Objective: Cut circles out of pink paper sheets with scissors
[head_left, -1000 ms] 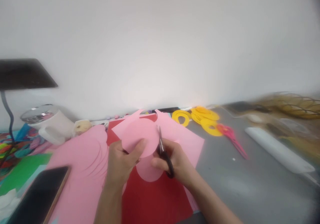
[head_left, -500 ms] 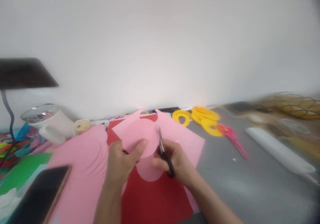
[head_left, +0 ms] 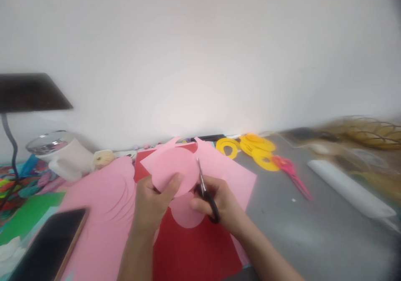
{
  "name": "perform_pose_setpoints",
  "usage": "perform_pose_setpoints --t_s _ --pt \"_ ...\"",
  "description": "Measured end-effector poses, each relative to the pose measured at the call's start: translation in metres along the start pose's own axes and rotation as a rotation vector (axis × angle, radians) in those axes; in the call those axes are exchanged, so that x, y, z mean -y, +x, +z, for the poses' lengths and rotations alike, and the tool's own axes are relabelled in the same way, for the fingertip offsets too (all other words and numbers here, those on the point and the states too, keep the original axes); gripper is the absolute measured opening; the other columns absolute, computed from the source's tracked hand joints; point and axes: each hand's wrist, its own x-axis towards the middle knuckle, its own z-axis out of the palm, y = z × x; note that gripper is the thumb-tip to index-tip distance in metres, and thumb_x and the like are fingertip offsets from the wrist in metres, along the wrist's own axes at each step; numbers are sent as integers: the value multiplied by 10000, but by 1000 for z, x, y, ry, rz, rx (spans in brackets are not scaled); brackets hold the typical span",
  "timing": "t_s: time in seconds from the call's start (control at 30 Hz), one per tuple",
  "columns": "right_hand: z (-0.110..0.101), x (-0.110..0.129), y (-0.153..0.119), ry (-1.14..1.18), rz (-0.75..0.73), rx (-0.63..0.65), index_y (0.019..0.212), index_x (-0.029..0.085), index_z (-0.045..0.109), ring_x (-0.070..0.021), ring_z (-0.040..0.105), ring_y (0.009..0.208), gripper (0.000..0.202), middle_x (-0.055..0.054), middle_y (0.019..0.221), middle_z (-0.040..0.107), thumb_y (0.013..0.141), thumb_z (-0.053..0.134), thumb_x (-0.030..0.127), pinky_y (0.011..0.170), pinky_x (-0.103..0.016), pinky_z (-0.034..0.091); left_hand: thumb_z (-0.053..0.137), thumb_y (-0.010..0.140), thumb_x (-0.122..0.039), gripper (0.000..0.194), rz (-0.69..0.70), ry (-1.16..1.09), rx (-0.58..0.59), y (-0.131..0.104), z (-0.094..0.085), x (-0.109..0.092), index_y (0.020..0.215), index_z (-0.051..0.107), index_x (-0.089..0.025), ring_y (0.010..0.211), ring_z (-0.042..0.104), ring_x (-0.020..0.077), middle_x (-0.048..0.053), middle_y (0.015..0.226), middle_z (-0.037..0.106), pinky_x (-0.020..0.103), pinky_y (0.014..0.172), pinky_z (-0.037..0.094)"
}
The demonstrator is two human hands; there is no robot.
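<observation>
While the left fingers (head_left: 174, 185) pinch a smooth, round pink paper disc (head_left: 180, 162) above a red paper sheet (head_left: 196, 251), apparently steadying its rim, the right fingers (head_left: 216, 183) grip black-handled metal scissors (head_left: 206, 194) beside that edge.

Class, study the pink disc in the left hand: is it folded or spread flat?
Spread flat: the pink disc in the left hand shows a broad, round face with no visible fold.

A single head-worn camera looks forward and slightly down from close above the tabletop (head_left: 275, 231), facing the pale wall (head_left: 200, 55), both hands low in the centre
</observation>
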Motion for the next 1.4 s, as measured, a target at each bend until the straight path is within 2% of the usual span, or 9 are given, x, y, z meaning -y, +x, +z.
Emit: perform_pose_setpoints --t_s 0.13,0.23,0.33,0.4,0.47,0.63,0.97,1.17,1.4 --pt "-1 -2 0 -16 5 -6 725 170 577 -95 356 523 407 48 573 449 626 835 469 476 -224 312 708 685 -378 463 39 -14 21 0 2 -1 381 411 -193 370 346 71 -56 367 357 225 379 288" --pt "-1 -3 0 -9 0 -17 753 172 595 -102 370 532 409 44 576 466 624 837 474 485 -229 322 665 756 -355 442 71 -38 131 2 2 0 385 497 -184 337 422 91 -16 360 478 235 378 352" --pt "0 -1 0 -3 4 4 739 176 592 -110 379 538 417 41 561 473 628 830 500 496 -238 326 673 755 -347 389 63 -82 214 3 3 1 421 566 -179 335 485 123 7 380 541 245 364 392" --pt "0 1 0 -4 22 31 715 176 594 -115 381 531 423 45 532 452 645 809 533 506 -248 333 677 748 -330 394 32 -79 210 0 5 -2 404 558 -180 327 485 123 1 357 524 246 376 415" --pt "1 3 -1 -12 35 46 698 175 604 -121 395 530 432 48 515 431 656 792 562 520 -260 351 669 753 -312 408 -10 -48 148 -4 8 -8 389 543 -179 329 473 107 -7 343 507 241 426 447" --pt "0 4 0 -20 34 62 737 178 631 -120 389 522 436 47 531 441 649 792 573 523 -267 366 669 736 -282 504 -85 25 82 -11 10 -18 316 404 -199 297 357 62 -32 288 408 221 381 360" --pt "-1 2 0 -27 10 44 746 156 615 -99 323 533 418 44 580 438 655 811 515 495 -240 283 649 747 -299 510 -49 83 101 -11 6 -17 313 401 -199 309 359 63 -29 290 400 223 402 356" --pt "-1 3 -1 -21 24 54 760 167 604 -104 327 535 424 58 559 403 657 803 527 498 -242 291 640 748 -310 502 -70 87 101 -11 6 -18 321 403 -196 320 365 62 -30 301 406 222 417 360" --pt "-1 1 0 -52 -8 0 705 177 558 -93 342 529 412 59 567 424 651 814 495 486 -225 297 655 710 -353 494 -64 118 68 -10 5 -17 346 355 -204 336 317 52 -55 316 345 228 404 303"
